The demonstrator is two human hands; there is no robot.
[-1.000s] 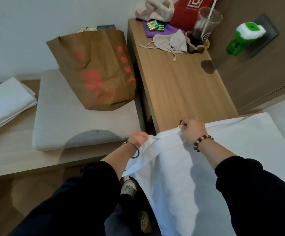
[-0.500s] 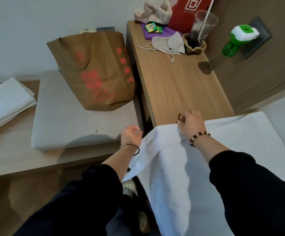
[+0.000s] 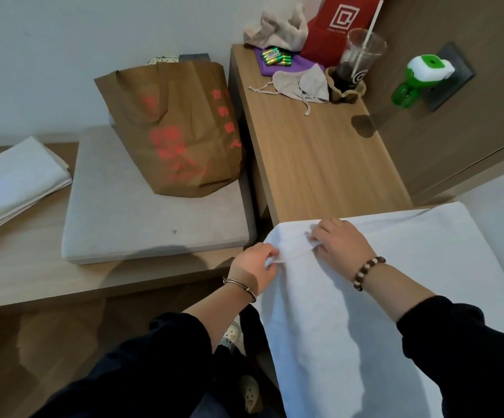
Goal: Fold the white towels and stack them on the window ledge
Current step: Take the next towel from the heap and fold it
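Two hands, fingers (image 3: 270,254) pinching towel (image 3: 335,327) hem: left hand (image 3: 252,267) at its corner, right hand (image 3: 342,247) beside. Fold seemingly under way; next, you align edges.

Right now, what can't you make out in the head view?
- white towel: near end cut off by the bottom edge; right side under the right sleeve.
- folded towels: cut off by the left edge, count unclear.
- paper bag: contents hidden by its own walls.
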